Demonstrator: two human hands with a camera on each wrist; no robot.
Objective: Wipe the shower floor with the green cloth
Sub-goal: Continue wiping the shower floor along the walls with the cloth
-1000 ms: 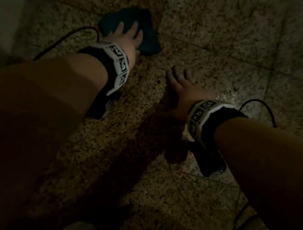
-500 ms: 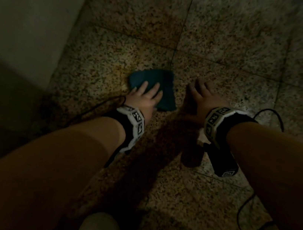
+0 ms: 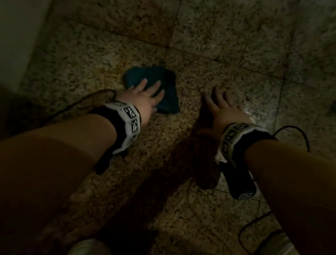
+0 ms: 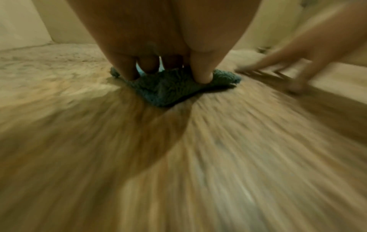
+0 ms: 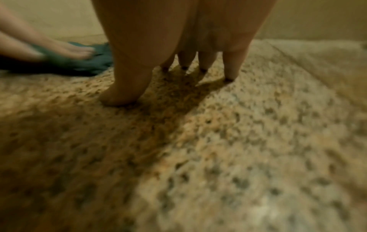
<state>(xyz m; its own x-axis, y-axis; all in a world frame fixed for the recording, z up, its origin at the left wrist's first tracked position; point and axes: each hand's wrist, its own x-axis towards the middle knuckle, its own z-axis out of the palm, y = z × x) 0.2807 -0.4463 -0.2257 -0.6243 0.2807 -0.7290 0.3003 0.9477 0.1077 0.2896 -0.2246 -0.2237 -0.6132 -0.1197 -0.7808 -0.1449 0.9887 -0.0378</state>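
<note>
The green cloth [image 3: 169, 90] lies flat on the speckled granite shower floor [image 3: 226, 55]. My left hand [image 3: 143, 95] presses down on it with straight, spread fingers; the left wrist view shows its fingertips [image 4: 204, 76] planted on the cloth [image 4: 168, 92], with the floor blurred. To the right of the cloth, apart from it, my right hand [image 3: 223, 109] rests on the bare floor on spread fingertips [image 5: 230, 73] and holds nothing. The cloth [image 5: 95, 62] sits at the left edge of the right wrist view, under the left hand [image 5: 75, 51].
A pale wall [image 3: 9, 18] rises at the left of the floor. Dark grout lines [image 3: 172, 41] cross the tiles. Black cables [image 3: 298, 132] trail from both wrist bands. My knees in light fabric [image 3: 89, 252] show at the bottom edge.
The left hand has dragged the cloth back toward me across the floor. The right hand has stayed planted on the tile beside it.
</note>
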